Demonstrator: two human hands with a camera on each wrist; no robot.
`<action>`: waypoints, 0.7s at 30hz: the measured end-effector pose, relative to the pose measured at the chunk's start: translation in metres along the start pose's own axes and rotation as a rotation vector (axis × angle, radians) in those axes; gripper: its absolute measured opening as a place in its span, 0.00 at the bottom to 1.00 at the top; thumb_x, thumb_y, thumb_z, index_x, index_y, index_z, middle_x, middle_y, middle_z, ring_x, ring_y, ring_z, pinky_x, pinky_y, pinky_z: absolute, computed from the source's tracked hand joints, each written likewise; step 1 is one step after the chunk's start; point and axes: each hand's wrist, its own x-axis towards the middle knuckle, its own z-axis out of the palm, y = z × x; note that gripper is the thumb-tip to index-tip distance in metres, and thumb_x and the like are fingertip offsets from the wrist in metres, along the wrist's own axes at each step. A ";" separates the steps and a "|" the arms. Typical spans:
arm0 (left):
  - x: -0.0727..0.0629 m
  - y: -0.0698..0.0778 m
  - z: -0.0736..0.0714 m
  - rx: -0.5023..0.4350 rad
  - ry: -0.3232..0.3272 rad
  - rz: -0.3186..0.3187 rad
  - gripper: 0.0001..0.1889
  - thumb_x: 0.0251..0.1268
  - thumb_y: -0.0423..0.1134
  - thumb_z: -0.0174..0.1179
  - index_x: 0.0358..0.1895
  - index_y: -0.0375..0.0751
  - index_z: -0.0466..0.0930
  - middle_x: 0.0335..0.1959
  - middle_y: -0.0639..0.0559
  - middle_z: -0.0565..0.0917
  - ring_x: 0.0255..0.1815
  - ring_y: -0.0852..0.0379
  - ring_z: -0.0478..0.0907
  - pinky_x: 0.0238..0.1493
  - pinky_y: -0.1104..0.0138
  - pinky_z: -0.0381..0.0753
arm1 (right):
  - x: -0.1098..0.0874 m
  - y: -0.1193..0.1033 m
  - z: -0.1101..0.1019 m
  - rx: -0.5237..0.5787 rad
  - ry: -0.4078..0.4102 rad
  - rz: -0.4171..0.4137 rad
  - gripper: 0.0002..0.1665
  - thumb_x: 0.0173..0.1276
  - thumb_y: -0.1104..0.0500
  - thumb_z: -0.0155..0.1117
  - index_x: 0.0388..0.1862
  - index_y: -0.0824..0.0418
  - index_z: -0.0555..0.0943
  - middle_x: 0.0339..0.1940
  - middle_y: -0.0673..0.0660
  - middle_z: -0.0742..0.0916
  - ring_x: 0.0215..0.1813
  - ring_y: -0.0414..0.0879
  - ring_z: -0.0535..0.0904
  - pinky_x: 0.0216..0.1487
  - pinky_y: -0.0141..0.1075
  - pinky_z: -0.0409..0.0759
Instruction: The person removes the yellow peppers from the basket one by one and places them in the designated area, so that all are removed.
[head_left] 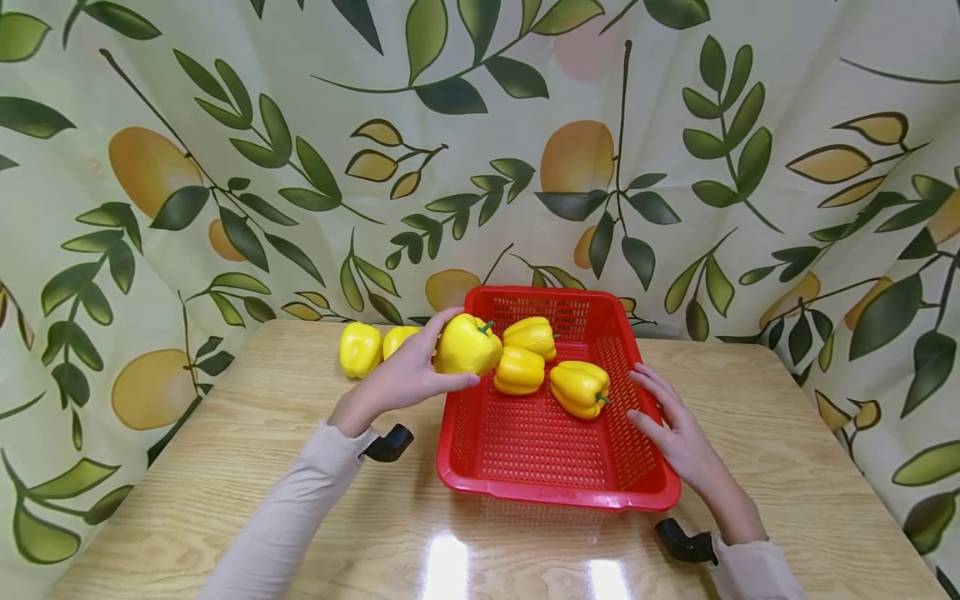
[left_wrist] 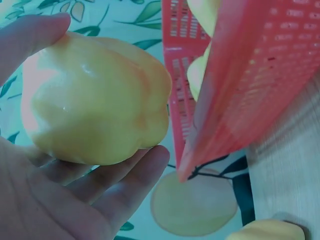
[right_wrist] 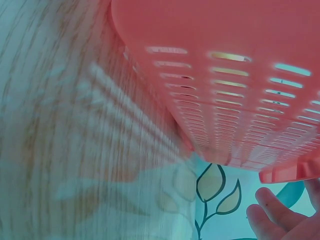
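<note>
My left hand (head_left: 405, 371) holds a yellow bell pepper (head_left: 468, 345) above the left rim of the red basket (head_left: 558, 492). In the left wrist view, the thumb lies over one side of this pepper (left_wrist: 100, 100) and the fingers support the other. Three more yellow peppers lie in the basket, one of them (head_left: 580, 389) nearer the right wall. My right hand (head_left: 686, 437) is at the basket's right rim, its thumb and fingers extended across the edge. The right wrist view shows some of its fingers (right_wrist: 280, 217) outside the basket, loosely extended.
Left of the basket, a yellow pepper (head_left: 360, 350) stands on the wooden table (head_left: 315, 517), with another pepper (head_left: 397, 340) partly hidden behind my left hand. A leaf-and-fruit patterned cloth (head_left: 480, 125) hangs behind the table.
</note>
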 end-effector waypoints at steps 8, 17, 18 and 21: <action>-0.007 -0.010 -0.010 -0.055 0.079 -0.033 0.48 0.56 0.47 0.72 0.75 0.48 0.49 0.65 0.46 0.70 0.60 0.45 0.74 0.57 0.53 0.80 | 0.000 -0.001 -0.001 -0.001 -0.004 -0.001 0.32 0.74 0.63 0.55 0.75 0.64 0.63 0.80 0.64 0.58 0.68 0.66 0.66 0.42 0.40 0.87; -0.016 -0.026 -0.026 -0.026 0.159 -0.014 0.45 0.56 0.43 0.73 0.72 0.47 0.53 0.63 0.44 0.72 0.57 0.44 0.75 0.50 0.58 0.81 | 0.000 0.000 0.000 -0.013 0.003 0.005 0.32 0.74 0.62 0.55 0.75 0.63 0.63 0.80 0.63 0.58 0.69 0.66 0.65 0.43 0.40 0.87; -0.017 -0.028 -0.027 -0.023 0.166 -0.017 0.45 0.56 0.43 0.73 0.72 0.47 0.53 0.64 0.44 0.72 0.57 0.43 0.75 0.50 0.58 0.81 | 0.000 0.000 0.000 -0.012 0.002 0.006 0.32 0.74 0.62 0.55 0.75 0.64 0.63 0.80 0.63 0.58 0.69 0.66 0.65 0.43 0.40 0.87; -0.020 -0.034 -0.032 -0.010 0.181 -0.036 0.46 0.57 0.44 0.72 0.74 0.46 0.52 0.65 0.43 0.70 0.58 0.43 0.73 0.52 0.57 0.81 | 0.000 -0.001 0.000 -0.012 0.003 0.009 0.32 0.74 0.62 0.55 0.75 0.64 0.63 0.80 0.63 0.58 0.69 0.66 0.65 0.43 0.40 0.87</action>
